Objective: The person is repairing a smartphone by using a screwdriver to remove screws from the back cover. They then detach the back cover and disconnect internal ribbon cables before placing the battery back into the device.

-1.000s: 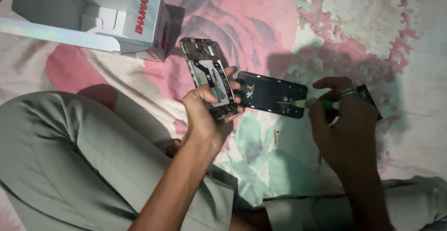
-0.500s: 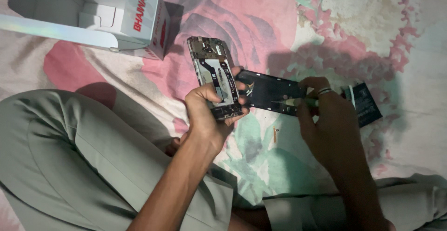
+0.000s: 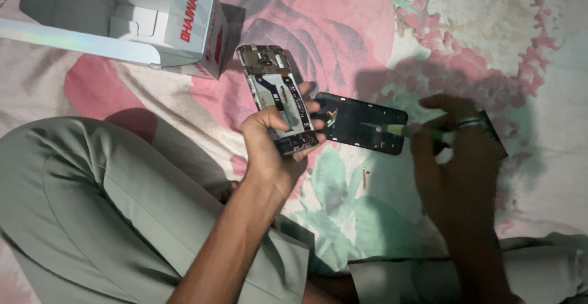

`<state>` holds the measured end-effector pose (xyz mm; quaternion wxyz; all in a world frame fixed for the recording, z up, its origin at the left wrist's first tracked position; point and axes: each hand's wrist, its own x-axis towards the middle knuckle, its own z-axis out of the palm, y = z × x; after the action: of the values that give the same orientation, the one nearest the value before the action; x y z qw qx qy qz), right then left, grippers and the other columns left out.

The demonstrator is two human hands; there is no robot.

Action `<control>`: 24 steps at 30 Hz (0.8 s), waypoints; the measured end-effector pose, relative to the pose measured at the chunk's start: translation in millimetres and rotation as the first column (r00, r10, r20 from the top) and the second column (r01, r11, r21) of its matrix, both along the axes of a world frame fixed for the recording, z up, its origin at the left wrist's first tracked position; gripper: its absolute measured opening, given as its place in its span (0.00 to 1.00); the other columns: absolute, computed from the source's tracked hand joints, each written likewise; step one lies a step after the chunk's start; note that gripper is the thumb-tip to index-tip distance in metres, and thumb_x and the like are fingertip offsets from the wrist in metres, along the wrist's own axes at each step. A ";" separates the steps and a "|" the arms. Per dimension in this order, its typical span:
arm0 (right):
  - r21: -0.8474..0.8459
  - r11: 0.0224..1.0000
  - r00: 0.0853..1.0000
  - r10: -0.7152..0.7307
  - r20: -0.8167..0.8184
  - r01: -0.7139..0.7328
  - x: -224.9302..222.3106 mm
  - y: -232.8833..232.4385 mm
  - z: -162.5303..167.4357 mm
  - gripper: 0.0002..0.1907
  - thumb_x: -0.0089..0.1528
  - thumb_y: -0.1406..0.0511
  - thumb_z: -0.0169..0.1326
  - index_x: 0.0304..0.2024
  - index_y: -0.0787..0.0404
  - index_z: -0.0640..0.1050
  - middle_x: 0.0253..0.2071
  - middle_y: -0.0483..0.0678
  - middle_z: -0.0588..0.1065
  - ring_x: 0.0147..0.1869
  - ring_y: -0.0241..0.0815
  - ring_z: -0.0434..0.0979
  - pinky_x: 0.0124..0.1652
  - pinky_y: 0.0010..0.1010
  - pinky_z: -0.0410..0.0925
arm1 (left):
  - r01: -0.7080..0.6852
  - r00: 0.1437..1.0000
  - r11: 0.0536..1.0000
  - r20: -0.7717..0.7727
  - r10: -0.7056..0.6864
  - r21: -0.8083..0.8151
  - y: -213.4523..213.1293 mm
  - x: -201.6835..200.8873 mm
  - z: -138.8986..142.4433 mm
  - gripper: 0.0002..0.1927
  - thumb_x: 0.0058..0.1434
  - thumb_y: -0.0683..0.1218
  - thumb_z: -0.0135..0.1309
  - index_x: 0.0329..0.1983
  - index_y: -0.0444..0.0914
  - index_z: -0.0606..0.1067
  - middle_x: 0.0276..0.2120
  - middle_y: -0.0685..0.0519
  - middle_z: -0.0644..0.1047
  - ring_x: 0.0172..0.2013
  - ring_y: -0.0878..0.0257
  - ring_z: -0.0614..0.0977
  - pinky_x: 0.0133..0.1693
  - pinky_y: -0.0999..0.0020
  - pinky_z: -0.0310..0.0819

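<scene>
Left hand (image 3: 269, 148) grips the opened grey phone chassis (image 3: 278, 95), tilted above the floral cloth (image 3: 343, 28). Right hand (image 3: 456, 151) pinches a green-handled tool (image 3: 416, 132), tip over the black rectangular back panel (image 3: 361, 123) lying flat. Good practice: steady chassis, light tool pressure.

An open white carton (image 3: 131, 25) with red lettering lies top left.

white box (image 3: 153, 25), floral sheet (image 3: 465, 28), grey trousers (image 3: 92, 206)
</scene>
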<state>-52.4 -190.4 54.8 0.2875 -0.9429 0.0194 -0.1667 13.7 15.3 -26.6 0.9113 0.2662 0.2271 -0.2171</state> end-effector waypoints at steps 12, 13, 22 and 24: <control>0.588 0.797 0.980 -0.026 -0.196 0.139 -4.8 11.3 14.1 0.11 0.65 0.72 0.53 0.50 0.66 0.79 0.22 0.38 0.66 0.24 0.24 0.60 0.25 0.19 0.53 | 0.117 0.987 0.993 0.112 -0.117 0.000 -4.5 -2.6 9.8 0.44 0.38 0.39 0.40 0.66 0.35 0.70 0.48 0.45 0.78 0.42 0.55 0.80 0.47 0.58 0.79; 0.566 0.809 0.976 -0.041 -0.213 0.157 -4.8 13.7 14.4 0.11 0.65 0.72 0.54 0.50 0.65 0.79 0.21 0.37 0.67 0.24 0.23 0.60 0.24 0.19 0.52 | 0.116 0.986 0.993 0.122 -0.114 -0.010 -5.0 -3.2 10.4 0.44 0.38 0.39 0.41 0.66 0.34 0.70 0.48 0.45 0.78 0.42 0.55 0.80 0.47 0.58 0.79; 0.387 0.901 0.980 -0.163 -0.118 0.197 -10.2 30.6 14.2 0.04 0.65 0.71 0.59 0.43 0.61 0.80 0.24 0.37 0.68 0.26 0.22 0.58 0.26 0.18 0.49 | 0.167 0.971 0.983 0.186 -0.151 -0.072 -3.8 -5.4 12.3 0.46 0.38 0.40 0.41 0.69 0.33 0.70 0.49 0.45 0.78 0.41 0.56 0.80 0.46 0.59 0.80; 0.354 0.913 0.979 -0.185 -0.086 0.204 -11.4 30.7 12.8 0.04 0.65 0.71 0.59 0.43 0.61 0.79 0.25 0.37 0.71 0.26 0.22 0.60 0.26 0.18 0.51 | 0.197 0.962 0.979 0.202 -0.184 -0.049 -4.4 -5.4 12.6 0.46 0.38 0.40 0.41 0.69 0.33 0.70 0.49 0.45 0.78 0.41 0.56 0.80 0.47 0.59 0.79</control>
<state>-63.8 -159.7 67.6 0.4372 -0.8713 0.1508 -0.1641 8.3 11.0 -14.0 0.9127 0.2756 0.1016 -0.2840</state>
